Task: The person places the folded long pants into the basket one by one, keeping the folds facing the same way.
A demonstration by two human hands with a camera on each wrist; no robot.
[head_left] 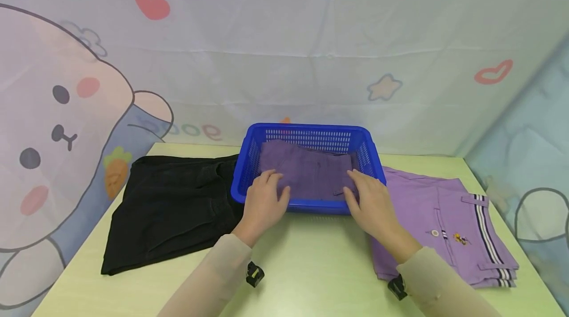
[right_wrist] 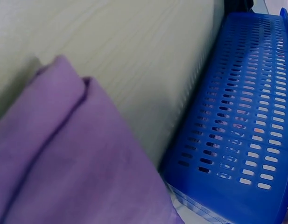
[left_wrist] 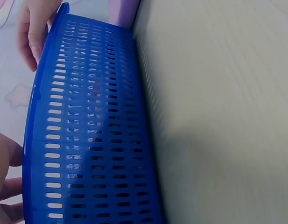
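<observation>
A blue plastic basket (head_left: 306, 207) with slotted walls stands at the middle of the table, holding a folded dark purple garment (head_left: 306, 169). My left hand (head_left: 265, 201) reaches over its front left rim, fingers extended beside the garment's left end. Over the front right rim comes my right hand (head_left: 371, 203), its fingertips at the garment's right end. Whether the fingertips press on the cloth cannot be made out. In the left wrist view, the fingers of both hands show beyond the basket rim, fairly straight and apart. The right wrist view shows mainly the basket's outer wall (right_wrist: 232, 116).
Folded black trousers (head_left: 173, 208) lie left of the basket, reaching its side. To the right are folded light purple trousers (head_left: 418, 213) with a striped waistband, close against the basket. A printed cloth backdrop (head_left: 284, 60) hangs behind the pale table (head_left: 306, 272).
</observation>
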